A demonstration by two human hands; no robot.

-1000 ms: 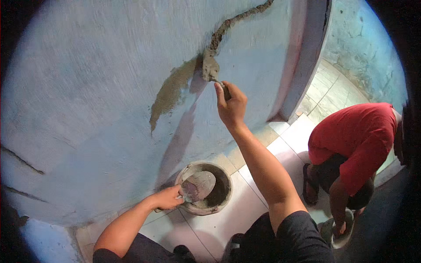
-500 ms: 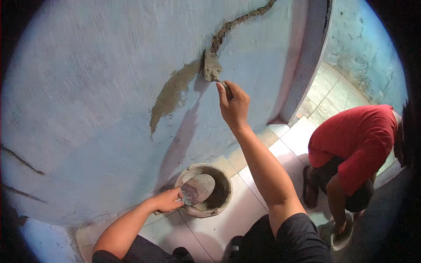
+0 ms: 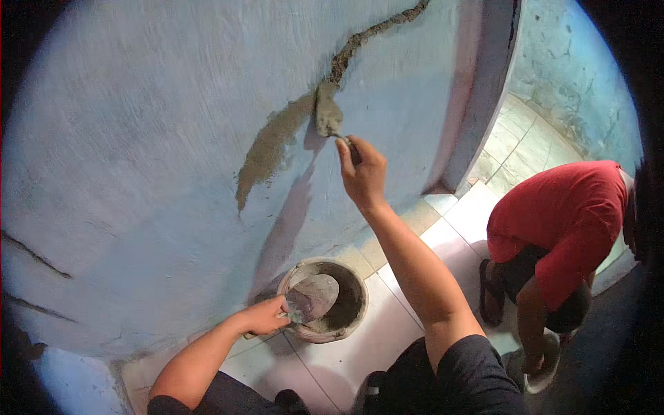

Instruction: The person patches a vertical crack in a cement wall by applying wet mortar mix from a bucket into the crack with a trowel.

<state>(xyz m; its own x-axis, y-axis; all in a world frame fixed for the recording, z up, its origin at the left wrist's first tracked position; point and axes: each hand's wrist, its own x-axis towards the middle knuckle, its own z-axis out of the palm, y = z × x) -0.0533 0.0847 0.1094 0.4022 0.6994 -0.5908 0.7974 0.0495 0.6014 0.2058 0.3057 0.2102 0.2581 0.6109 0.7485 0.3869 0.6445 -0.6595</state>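
Note:
My right hand [image 3: 362,173] is raised against a pale blue wall [image 3: 138,138] and grips a small trowel [image 3: 328,114] whose blade presses on a grey mortar patch [image 3: 270,149] at the lower end of a long crack [image 3: 373,31]. My left hand [image 3: 263,317] is low, holding a second trowel [image 3: 312,296] with its blade resting over a round bucket [image 3: 349,321] of wet mortar on the tiled floor.
A person in a red shirt [image 3: 560,221] bends over at the right, one hand at a shallow pan [image 3: 543,366] on the floor. A wall corner [image 3: 484,97] opens to a tiled passage. More thin cracks [image 3: 34,256] mark the wall at the left.
My right hand has slid the trowel slightly up the wall along the crack. My left hand and its trowel stay over the bucket.

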